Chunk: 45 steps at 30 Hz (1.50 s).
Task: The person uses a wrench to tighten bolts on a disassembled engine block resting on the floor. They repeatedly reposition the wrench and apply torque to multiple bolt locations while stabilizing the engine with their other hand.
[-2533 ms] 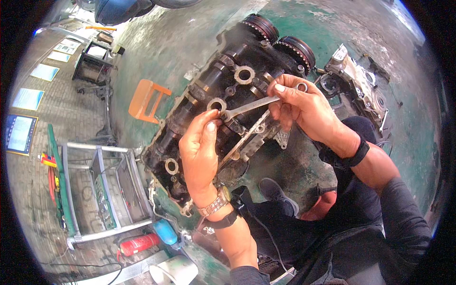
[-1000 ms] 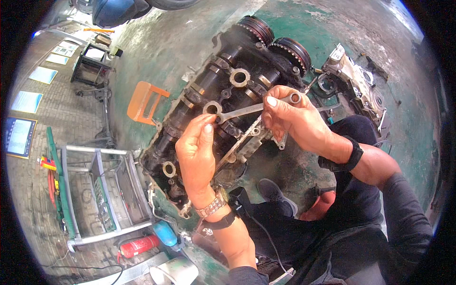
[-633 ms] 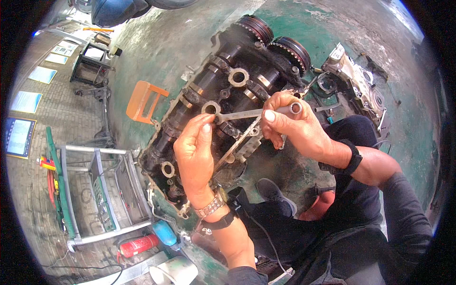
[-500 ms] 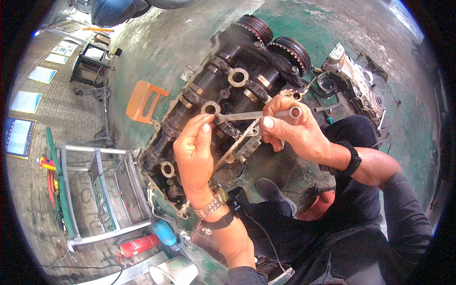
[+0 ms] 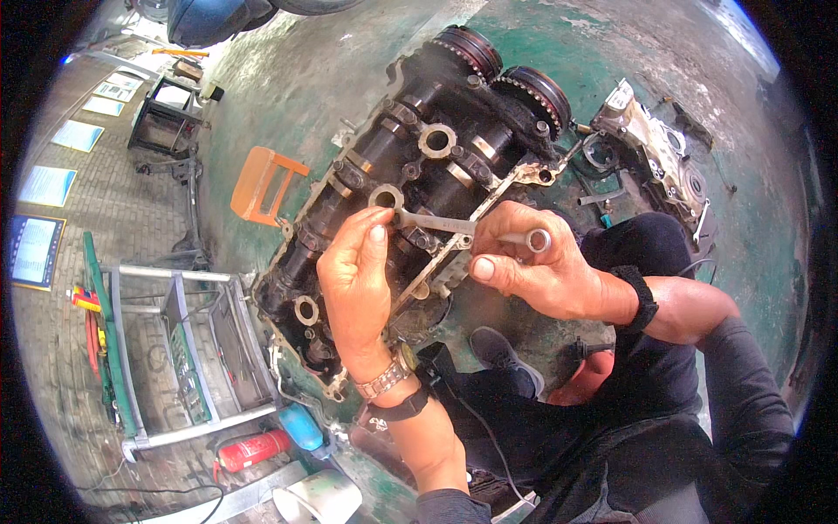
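Note:
My left hand (image 5: 356, 284) has its fingertips pinched on the open end of a steel combination wrench (image 5: 436, 222), just beside a pale ring-shaped boss (image 5: 387, 194) on the black engine cylinder head (image 5: 334, 229). My right hand (image 5: 532, 271) grips the wrench near its ring end, which shows above the thumb, over the head's right edge. Two dark toothed camshaft wheels (image 5: 537, 96) sit at the far end of the head, and bolted caps run along both shafts. Whatever the wrench's open end fits on is hidden by my left fingers.
An aluminium cover with tools (image 5: 663, 166) lies at right. Left are an orange chair (image 5: 262, 188), a metal frame (image 5: 209, 358), boards along a brick surface, a red extinguisher (image 5: 253, 450), a blue cylinder and a white bucket (image 5: 319, 498). Dark-clad legs and a shoe (image 5: 497, 349) are below.
My right hand has swung downward with the wrench's ring end, tilting the wrench down to the right. My left hand stays at the open end, having shifted slightly left since the oldest frame.

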{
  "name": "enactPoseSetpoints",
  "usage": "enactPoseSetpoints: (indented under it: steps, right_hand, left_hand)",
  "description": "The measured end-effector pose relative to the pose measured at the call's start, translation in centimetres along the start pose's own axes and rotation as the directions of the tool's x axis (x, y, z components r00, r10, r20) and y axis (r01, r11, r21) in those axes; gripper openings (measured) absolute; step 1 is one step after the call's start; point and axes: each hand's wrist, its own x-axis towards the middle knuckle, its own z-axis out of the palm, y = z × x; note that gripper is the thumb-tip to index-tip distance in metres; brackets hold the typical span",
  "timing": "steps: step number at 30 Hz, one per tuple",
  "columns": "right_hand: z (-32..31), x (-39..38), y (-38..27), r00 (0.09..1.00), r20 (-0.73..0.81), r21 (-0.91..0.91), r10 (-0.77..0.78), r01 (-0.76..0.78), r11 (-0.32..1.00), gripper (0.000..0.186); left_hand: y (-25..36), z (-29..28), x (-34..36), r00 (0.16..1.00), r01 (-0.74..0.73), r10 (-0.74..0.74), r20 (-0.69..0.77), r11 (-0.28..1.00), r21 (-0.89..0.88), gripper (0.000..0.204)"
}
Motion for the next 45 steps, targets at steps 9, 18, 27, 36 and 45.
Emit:
enactPoseSetpoints:
  steps: [9,18,27,36,45]
  right_hand:
    - [0.1,0.0,0.1,0.988,0.068,-0.171,-0.139,0.149,0.974,0.029]
    - [0.6,0.1,0.2,0.967,0.127,-0.182,-0.223,0.244,0.953,0.029]
    - [1.3,0.2,-0.1,0.945,0.174,-0.125,-0.277,0.3,0.946,0.028]
    - [2.4,0.1,-0.6,0.969,0.16,-0.086,-0.19,0.205,0.975,0.028]
    - [0.5,1.4,-1.3,0.904,0.162,-0.365,-0.395,0.427,0.827,0.031]
  left_hand:
    - [0.3,0.1,-0.1,1.0,0.002,-0.002,-0.002,1.0,0.012,0.021]
    - [0.2,0.1,0.0,1.0,-0.001,0.001,-0.002,1.0,0.02,0.021]
    - [0.2,0.1,0.0,1.0,-0.005,0.005,0.007,1.0,0.017,0.021]
    - [0.0,0.1,0.1,1.0,0.026,-0.026,0.012,0.999,-0.022,0.021]
    - [0.4,-0.1,-0.2,0.999,0.037,-0.037,0.022,0.999,-0.007,0.022]
